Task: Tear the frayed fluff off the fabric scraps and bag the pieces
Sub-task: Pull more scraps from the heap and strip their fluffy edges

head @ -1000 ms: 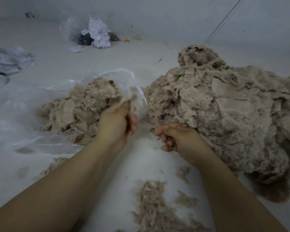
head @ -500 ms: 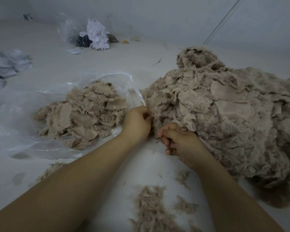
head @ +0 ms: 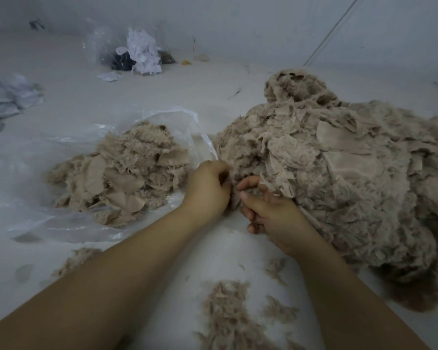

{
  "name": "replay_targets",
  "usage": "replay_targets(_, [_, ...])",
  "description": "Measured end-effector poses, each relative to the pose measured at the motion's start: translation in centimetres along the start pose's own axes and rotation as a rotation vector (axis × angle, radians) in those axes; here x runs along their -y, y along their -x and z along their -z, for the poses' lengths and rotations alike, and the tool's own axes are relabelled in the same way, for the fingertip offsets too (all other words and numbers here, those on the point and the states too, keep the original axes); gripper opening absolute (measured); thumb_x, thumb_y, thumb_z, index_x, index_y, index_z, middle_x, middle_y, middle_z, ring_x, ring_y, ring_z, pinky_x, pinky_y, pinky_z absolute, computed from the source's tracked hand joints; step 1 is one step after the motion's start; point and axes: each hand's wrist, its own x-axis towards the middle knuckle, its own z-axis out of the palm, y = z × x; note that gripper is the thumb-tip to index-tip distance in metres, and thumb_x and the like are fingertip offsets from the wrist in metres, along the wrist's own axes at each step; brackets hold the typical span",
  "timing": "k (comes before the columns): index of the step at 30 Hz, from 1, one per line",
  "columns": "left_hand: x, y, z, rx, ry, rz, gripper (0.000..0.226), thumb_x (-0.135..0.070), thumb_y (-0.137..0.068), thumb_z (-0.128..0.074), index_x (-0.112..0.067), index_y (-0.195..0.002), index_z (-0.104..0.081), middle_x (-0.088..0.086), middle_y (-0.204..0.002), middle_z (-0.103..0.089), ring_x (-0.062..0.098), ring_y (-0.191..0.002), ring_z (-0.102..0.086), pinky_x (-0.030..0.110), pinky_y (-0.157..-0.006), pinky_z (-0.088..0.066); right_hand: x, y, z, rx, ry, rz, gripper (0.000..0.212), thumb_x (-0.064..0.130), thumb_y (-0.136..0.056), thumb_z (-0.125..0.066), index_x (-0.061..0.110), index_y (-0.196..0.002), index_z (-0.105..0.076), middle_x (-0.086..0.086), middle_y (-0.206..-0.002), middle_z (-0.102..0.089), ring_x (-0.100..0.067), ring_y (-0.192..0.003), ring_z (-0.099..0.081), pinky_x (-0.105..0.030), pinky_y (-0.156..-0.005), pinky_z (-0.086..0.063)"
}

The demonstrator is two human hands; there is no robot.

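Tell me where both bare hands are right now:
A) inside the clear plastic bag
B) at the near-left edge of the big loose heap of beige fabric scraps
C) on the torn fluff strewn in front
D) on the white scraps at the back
B: the left hand and right hand meet at the near-left edge of the big loose heap of beige fabric scraps, just right of the clear plastic bag holding beige pieces.

both bare forearms reach forward and converge. the left hand (head: 209,189) is curled, knuckles up, thumb side toward the right hand (head: 271,210), which lies just beside it, thumb and forefinger extended, other fingers curled under.
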Motion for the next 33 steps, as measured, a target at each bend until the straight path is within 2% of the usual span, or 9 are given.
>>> replay_targets(2, [0.1,0.3,-0.3,-0.017,-0.020,0.055,0.036,0.007,-0.081,-0.055,-0.019,-0.058,-0.044,-0.004,-0.058,-0.045,0.013,-0.057,-0.044,0.028,-0.054,-0.033,-0.1,0.0,0.1,0.009,0.002,0.014,0.024,0.017,-0.100,-0.053,0.036,-0.093,-0.066,0.006,-0.062,-0.051,-0.005,-0.058,-0.048,-0.021,-0.049,-0.045])
replay_targets(8, [0.7,2.6,-0.6,0.036,0.039,0.032,0.021,0.001,-0.087,-0.062,-0.003,-0.067,-0.057,0.009,-0.068,-0.056,0.025,-0.062,-0.058,0.035,-0.057,-0.048,-0.1,-0.3,0.1,0.045,0.008,0.009,0.038,0.016,-0.102,-0.050,0.037,-0.133,-0.054,-0.004,-0.067,-0.045,-0.007,-0.061,-0.045,-0.023,-0.051,-0.046])
replay_targets(12, [0.6,3.1,0.1,0.042,0.087,0.003,0.023,0.007,-0.081,-0.066,-0.004,-0.061,-0.060,-0.004,-0.062,-0.054,0.004,-0.056,-0.050,0.015,-0.055,-0.038,-0.1,-0.2,0.0,0.021,-0.046,-0.028,0.041,0.017,-0.103,-0.047,0.034,-0.140,-0.048,-0.002,-0.063,-0.046,-0.001,-0.048,-0.043,-0.020,-0.049,-0.046])
replay_targets(18, [0.4,4.7,0.5,0.131,0.031,-0.038,0.019,0.011,-0.073,-0.066,-0.002,-0.059,-0.062,-0.007,-0.058,-0.052,-0.001,-0.059,-0.052,0.011,-0.054,-0.038,-0.1,-0.2,0.0,-0.023,-0.063,-0.074,0.039,0.019,-0.102,-0.049,0.032,-0.139,-0.050,0.000,-0.061,-0.048,-0.009,-0.060,-0.045,-0.021,-0.049,-0.047])
replay_targets(23, [-0.5,3.6,1.3,0.084,0.167,0.196,0.024,0.006,-0.081,-0.066,-0.005,-0.061,-0.060,-0.009,-0.050,-0.050,0.007,-0.047,-0.048,0.024,-0.053,-0.041,0.1,0.0,-0.2,-0.023,-0.035,-0.052,0.022,0.018,-0.103,-0.048,0.027,-0.116,-0.063,0.001,-0.063,-0.048,-0.006,-0.058,-0.047,-0.021,-0.049,-0.047])
replay_targets(25, [-1.1,3.5,2.3,0.276,0.146,0.173,0.023,0.008,-0.079,-0.065,-0.007,-0.062,-0.065,-0.010,-0.044,-0.052,0.002,-0.040,-0.047,0.018,-0.048,-0.041,0.1,0.1,-0.2,-0.028,-0.029,-0.036,0.018,0.017,-0.103,-0.046,0.024,-0.108,-0.062,0.001,-0.064,-0.048,-0.004,-0.055,-0.047,-0.021,-0.048,-0.046])
replay_targets(29, [-2.4,4.2,4.9,1.107,-0.079,0.137,0.028,0.002,-0.079,-0.063,-0.023,-0.083,-0.075,-0.004,-0.065,-0.067,0.007,-0.043,-0.057,0.017,-0.044,-0.045,0.3,0.0,-0.1,-0.031,-0.048,-0.039,0.015,0.017,-0.104,-0.043,0.018,-0.103,-0.059,-0.001,-0.066,-0.047,0.000,-0.046,-0.045,-0.022,-0.047,-0.046])
replay_targets(31, [-2.1,3.8,4.5,0.947,-0.064,0.168,0.035,0.008,-0.078,-0.057,-0.024,-0.083,-0.071,-0.002,-0.062,-0.066,0.009,-0.041,-0.057,0.020,-0.040,-0.044,0.4,0.0,-0.2,-0.038,-0.041,-0.036,0.017,0.018,-0.104,-0.043,0.018,-0.103,-0.060,-0.001,-0.065,-0.047,-0.002,-0.047,-0.046,-0.022,-0.046,-0.046])
replay_targets(33, [-1.4,3.1,3.1,0.521,0.101,0.296,0.015,0.001,-0.085,-0.060,-0.014,-0.083,-0.064,0.005,-0.051,-0.058,0.014,-0.033,-0.052,0.022,-0.034,-0.039,0.4,0.0,-0.2,-0.042,-0.030,-0.029,0.019,0.017,-0.104,-0.043,0.018,-0.105,-0.061,0.002,-0.062,-0.049,-0.003,-0.049,-0.046,-0.021,-0.046,-0.046])
